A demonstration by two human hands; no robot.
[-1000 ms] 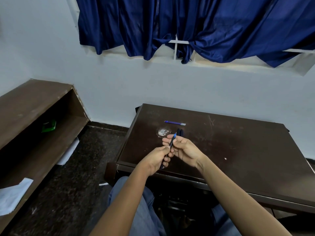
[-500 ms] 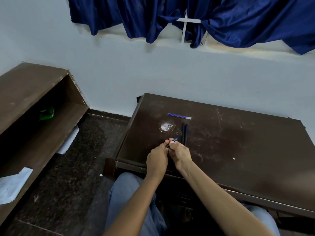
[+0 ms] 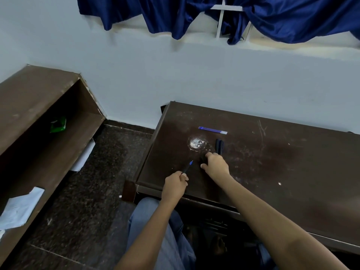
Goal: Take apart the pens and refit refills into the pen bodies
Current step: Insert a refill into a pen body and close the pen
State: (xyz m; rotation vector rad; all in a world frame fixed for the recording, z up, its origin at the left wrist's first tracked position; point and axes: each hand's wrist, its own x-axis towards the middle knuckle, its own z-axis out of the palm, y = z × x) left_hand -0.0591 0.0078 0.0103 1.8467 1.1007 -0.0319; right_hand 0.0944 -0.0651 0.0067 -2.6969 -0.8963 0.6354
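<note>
The pen (image 3: 187,167) I am working on sits in my left hand (image 3: 175,185). It is a thin dark barrel with a bright blue tip, slanting up and to the right out of my fist. My fingers and thumb are curled round its lower end, so only the upper part shows. That hand hovers over the near left corner of the table (image 3: 292,172), with the forearm rising from my lap.

My right hand (image 3: 216,165) is just to the right of the blue tip, palm down, fingers bent toward the wood. Something dark lies under the fingertips, and I cannot tell whether I am gripping it or only touching the surface.

Two dark pens (image 3: 219,146) lie side by side just beyond my right knuckles, pointing away from me. Farther back, the blue refills (image 3: 212,130) lie crosswise in a tight row with pale ends to the right. A whitish worn patch (image 3: 196,144) marks the tabletop left of the dark pens.

A brown shelf (image 3: 39,106) stands off to my left, holding a green packet (image 3: 58,124) and some paper (image 3: 21,207). A blue curtain (image 3: 292,18) hangs above the wall.
</note>
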